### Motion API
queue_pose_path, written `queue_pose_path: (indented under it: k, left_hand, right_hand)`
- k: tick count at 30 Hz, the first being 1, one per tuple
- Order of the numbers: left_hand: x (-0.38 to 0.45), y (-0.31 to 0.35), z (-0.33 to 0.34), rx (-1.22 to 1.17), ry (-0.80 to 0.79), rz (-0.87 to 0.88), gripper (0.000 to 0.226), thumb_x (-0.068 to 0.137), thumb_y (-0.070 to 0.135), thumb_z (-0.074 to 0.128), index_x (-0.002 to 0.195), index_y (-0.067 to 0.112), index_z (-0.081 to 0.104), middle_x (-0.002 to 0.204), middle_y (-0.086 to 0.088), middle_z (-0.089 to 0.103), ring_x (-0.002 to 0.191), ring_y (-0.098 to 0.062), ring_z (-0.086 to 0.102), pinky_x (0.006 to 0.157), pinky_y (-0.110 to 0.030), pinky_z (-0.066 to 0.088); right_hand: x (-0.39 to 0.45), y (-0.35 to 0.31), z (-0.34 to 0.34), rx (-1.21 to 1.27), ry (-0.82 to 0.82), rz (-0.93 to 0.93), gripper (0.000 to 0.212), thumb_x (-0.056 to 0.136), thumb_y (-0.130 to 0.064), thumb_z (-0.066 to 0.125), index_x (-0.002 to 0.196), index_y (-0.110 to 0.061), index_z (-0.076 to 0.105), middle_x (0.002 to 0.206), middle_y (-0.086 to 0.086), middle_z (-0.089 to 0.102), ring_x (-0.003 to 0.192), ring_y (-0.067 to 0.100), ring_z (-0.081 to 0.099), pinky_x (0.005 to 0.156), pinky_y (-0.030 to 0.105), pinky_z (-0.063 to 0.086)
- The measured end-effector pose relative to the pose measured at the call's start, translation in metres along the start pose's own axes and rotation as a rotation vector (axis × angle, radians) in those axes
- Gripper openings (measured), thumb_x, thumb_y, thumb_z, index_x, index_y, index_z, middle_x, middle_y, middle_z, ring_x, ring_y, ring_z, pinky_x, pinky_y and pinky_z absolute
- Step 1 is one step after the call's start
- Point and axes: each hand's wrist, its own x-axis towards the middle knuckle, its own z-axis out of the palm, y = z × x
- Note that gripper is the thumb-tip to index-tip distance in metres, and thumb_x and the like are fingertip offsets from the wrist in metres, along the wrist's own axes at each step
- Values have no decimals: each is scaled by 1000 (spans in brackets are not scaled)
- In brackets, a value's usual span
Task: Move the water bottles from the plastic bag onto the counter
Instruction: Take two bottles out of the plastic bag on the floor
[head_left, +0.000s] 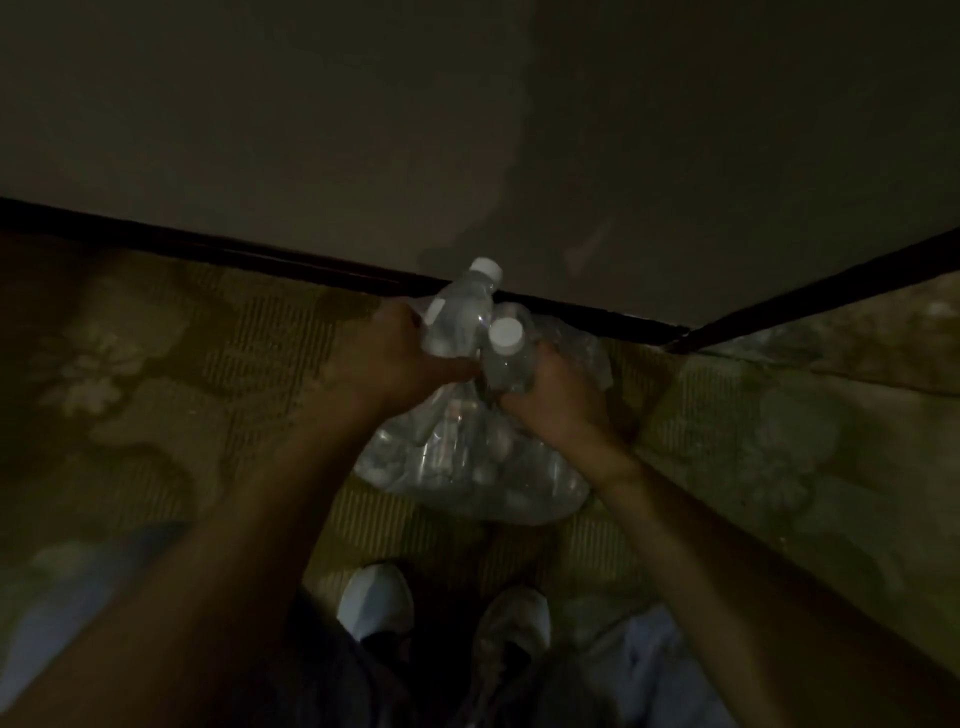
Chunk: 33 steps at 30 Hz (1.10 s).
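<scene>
- You are standing over the plastic bag (467, 467), which is lying on the patterned floor (208, 374) just past your shoes (376, 600).
- Your left hand (387, 358) is wrapping around one water bottle (460, 312), and your right hand (558, 402) is wrapping around the second bottle (506, 358).
- Both bottles are sitting above the bag, caps pointing up and away from you.
- No counter is showing here, only the dark wall (467, 130) ahead, so you are likely needing to turn.
</scene>
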Motion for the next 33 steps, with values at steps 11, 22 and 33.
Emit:
queue_pose_path:
  k: [11,22,33]
  left_hand:
    - [-181,47,-94,-572,-28,-139,64,70,34,84,123,19,51,107,3,66,94,-13,68,77,-34,58]
    - [-349,137,-278,-931,-44,47,52,76,29,74,122,14,58,109,-7,72,92,-19,73,71,-27,59]
    - [-445,136,-436,-1010,271,213,42,101,51,34,123,24,57,110,-6,72,101,-25,70,89,-48,56]
  right_hand:
    - [-148,-134,-146,161,-129,37,84,52,-70,70,122,-25,57,118,-4,66,108,16,62,93,39,53]
    - [-281,-329,-299,644,-287,6,46,68,-31,82,109,-29,61,97,-6,73,95,17,70,85,36,57]
    - [-355,-515,-329,931,-467,-340,28,79,-7,70,106,-12,62,76,3,70,66,14,68,55,25,53]
